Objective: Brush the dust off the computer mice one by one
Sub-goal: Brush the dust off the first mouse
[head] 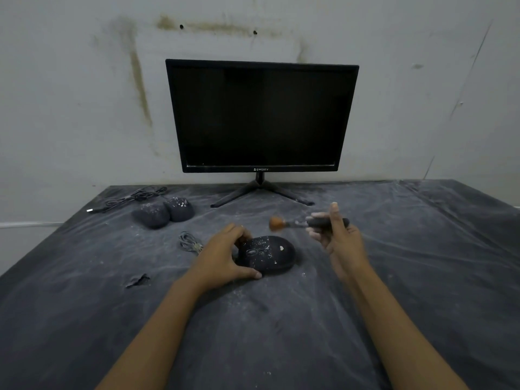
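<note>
Fingers (235, 230) of the left hand (221, 256) curled round the dusty mouse (271, 254) on the worktop (281, 333), thumb on its near edge, fingers (336, 218) of the right hand (342, 244) gripping the brush (318, 222), blurred bristles just beyond the mouse

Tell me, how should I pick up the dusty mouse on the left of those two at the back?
Come from above and grip the left mouse by its near and far ends. Its right side seems to touch the other mouse, leaving no finger gap there, while its rounded back is open from the top. Cables lie behind, so lift gently.
</note>
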